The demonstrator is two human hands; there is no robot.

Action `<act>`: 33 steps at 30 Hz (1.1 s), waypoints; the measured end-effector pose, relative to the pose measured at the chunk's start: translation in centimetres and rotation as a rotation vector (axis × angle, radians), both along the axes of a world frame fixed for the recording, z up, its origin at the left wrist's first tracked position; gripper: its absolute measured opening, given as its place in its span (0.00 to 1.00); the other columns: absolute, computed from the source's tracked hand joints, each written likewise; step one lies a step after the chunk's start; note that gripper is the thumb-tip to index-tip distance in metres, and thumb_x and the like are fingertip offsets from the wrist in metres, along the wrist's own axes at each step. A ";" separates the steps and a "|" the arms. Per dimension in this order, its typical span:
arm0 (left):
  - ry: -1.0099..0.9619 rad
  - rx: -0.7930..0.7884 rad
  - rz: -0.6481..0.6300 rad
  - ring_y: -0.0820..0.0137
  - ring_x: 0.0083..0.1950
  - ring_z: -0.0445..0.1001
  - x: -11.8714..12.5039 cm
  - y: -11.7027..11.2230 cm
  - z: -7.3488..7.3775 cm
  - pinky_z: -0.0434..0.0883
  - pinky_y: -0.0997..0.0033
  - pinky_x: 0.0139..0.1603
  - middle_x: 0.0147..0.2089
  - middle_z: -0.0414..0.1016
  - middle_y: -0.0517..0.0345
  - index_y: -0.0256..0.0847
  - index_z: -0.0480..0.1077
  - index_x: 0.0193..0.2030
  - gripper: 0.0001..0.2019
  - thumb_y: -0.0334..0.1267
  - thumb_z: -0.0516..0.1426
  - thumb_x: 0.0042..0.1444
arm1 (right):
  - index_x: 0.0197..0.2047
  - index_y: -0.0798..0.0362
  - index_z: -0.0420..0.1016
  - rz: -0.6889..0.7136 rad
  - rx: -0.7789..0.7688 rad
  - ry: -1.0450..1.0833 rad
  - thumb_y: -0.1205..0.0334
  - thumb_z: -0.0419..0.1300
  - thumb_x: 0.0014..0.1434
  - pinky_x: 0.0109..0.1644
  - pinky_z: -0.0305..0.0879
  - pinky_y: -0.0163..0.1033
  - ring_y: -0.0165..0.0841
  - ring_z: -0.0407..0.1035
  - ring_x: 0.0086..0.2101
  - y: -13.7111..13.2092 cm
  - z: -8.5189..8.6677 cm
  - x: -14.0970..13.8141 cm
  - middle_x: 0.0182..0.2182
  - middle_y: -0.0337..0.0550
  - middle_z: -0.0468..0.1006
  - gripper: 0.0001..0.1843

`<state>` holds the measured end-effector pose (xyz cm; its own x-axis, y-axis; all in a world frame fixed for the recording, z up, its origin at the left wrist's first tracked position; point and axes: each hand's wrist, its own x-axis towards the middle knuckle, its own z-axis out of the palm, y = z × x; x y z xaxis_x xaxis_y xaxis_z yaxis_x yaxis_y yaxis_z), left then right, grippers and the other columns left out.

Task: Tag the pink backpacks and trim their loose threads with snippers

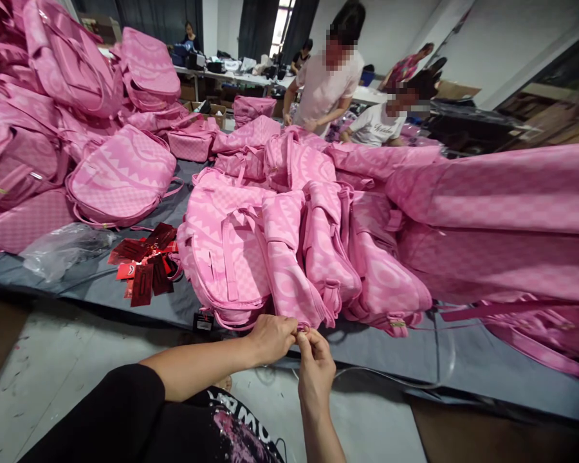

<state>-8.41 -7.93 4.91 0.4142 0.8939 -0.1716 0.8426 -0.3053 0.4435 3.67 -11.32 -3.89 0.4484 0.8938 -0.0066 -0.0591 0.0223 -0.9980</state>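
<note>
At 6 o'clock of the backpack (pixel 226 257), my left hand (pixel 270 337) and right hand (pixel 316 366) both pinch its strap end (pixel 313 316); I think a small, tight fingertip grip is best.

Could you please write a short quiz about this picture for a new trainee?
1. True or false: the left hand and the right hand meet, fingers pinched, at the lower edge of a pink backpack.
2. What lies on the grey cloth to the left of that backpack? A) red tags B) scissors C) shoes
3. Fill in: a clear ____ bag lies left of the tags.
Key: 1 true; 2 A; 3 plastic.
</note>
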 end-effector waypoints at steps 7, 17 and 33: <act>0.003 -0.020 -0.002 0.64 0.44 0.79 -0.4 0.0 0.0 0.70 0.70 0.42 0.41 0.82 0.54 0.41 0.74 0.41 0.08 0.34 0.53 0.62 | 0.28 0.54 0.76 -0.021 0.010 0.013 0.46 0.67 0.50 0.56 0.61 0.51 0.42 0.69 0.45 -0.2 0.4 -0.9 0.39 0.49 0.76 0.18; -0.031 -0.016 -0.031 0.64 0.48 0.78 -0.8 -0.4 0.0 0.70 0.70 0.47 0.48 0.80 0.53 0.40 0.72 0.47 0.10 0.34 0.52 0.63 | 0.29 0.55 0.76 -0.047 0.003 0.040 0.46 0.66 0.51 0.56 0.62 0.50 0.41 0.70 0.45 -0.5 0.6 -1.4 0.39 0.49 0.77 0.18; -0.014 -0.034 -0.046 0.60 0.50 0.79 -1.2 0.1 -0.4 0.72 0.65 0.45 0.49 0.81 0.54 0.43 0.72 0.49 0.11 0.41 0.53 0.63 | 0.31 0.53 0.76 -0.110 -0.085 0.234 0.49 0.73 0.42 0.62 0.60 0.50 0.39 0.70 0.46 -0.6 -0.9 -1.3 0.40 0.43 0.77 0.19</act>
<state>-9.58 -7.87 4.55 0.4578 0.8674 -0.1950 0.8213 -0.3286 0.4663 2.34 -11.88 -4.84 0.5200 0.8317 -0.1946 -0.2902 -0.0422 -0.9560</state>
